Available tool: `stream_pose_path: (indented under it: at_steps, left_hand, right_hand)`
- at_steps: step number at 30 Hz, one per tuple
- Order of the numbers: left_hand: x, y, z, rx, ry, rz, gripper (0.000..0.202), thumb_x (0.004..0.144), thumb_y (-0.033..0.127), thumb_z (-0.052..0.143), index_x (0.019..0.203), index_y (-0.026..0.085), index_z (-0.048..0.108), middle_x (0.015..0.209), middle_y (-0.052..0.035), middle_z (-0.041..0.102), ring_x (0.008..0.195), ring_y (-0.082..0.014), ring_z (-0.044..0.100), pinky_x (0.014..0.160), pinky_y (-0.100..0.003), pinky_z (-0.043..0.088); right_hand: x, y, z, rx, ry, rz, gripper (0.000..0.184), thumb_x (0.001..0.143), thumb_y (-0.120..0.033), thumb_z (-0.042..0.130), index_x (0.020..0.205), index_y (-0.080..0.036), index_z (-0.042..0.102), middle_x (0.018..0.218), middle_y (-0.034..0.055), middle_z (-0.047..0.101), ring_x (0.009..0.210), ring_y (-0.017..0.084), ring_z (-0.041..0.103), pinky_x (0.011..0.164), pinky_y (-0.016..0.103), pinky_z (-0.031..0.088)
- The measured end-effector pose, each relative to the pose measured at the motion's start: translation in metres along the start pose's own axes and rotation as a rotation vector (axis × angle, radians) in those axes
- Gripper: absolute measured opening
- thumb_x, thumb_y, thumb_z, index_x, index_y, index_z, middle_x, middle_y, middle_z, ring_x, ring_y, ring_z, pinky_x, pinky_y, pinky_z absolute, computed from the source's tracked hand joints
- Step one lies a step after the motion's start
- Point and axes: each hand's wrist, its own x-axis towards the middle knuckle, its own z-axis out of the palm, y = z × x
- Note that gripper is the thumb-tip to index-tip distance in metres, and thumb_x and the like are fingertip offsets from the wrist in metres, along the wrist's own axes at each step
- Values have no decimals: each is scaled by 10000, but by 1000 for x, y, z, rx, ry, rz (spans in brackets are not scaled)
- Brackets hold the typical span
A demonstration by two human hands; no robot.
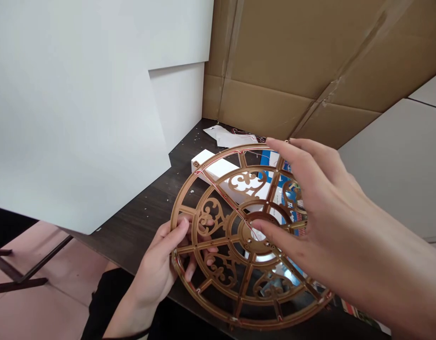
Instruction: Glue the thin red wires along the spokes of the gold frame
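Note:
A round bronze-brown openwork frame (193,247), with spokes, scroll ornaments and a central hub, is held tilted above the dark table. Thin red and white wires (221,190) run along its rim and one spoke to the hub. My left hand (164,259) grips the left rim, thumb on the near face and fingers behind. My right hand (320,193) spans the upper right part, thumb at the hub and fingertips at the top rim. Part of the frame is hidden under that hand.
Behind the frame lie a white box (205,158), a blue printed package (264,160) and white paper pieces (235,138) with loose wire. Small scraps dot the dark table (161,198). White panels (97,94) stand left, cardboard (274,56) at the back.

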Motion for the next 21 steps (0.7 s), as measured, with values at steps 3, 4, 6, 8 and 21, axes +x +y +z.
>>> stream_pose_path:
  at_steps: [3,4,6,8,21]
  left_hand:
    - [1,0,-1,-20,-10,5,363,902,466,707,1005,119,737,692,-80,724,519,-149,644,351,-150,449]
    - [1,0,-1,-27,-15,4,355,902,460,709,1004,121,737,691,-79,726,513,-146,640,349,-150,450]
    - [2,0,-2,-35,-17,3,342,906,450,706,1007,125,738,688,-77,727,512,-149,643,346,-150,450]
    - [1,0,-2,-32,-20,-2,344,908,454,703,1007,126,737,687,-80,726,533,-162,663,348,-150,452]
    - [-1,1,1,6,17,-10,409,857,512,747,964,119,722,643,-73,700,560,-190,691,336,-156,450]
  right_hand:
    - [-1,-2,4,-8,-5,-27,844,794,-442,668,1548,-263,335,1549,176,375,1360,438,470,1009,661,511]
    - [-1,-2,6,-23,5,-36,863,783,-443,684,1547,-253,330,1547,188,372,1339,452,480,989,670,514]
    - [-1,-4,9,-57,29,-52,868,784,-428,696,1543,-221,329,1529,219,382,1309,473,493,968,676,513]
    - [-1,-6,11,-82,34,-57,842,803,-395,679,1543,-198,328,1513,242,390,1320,485,480,969,678,505]
    - [-3,-12,9,-152,58,-110,709,875,-326,530,1540,-146,361,1451,290,423,1354,479,458,975,676,484]
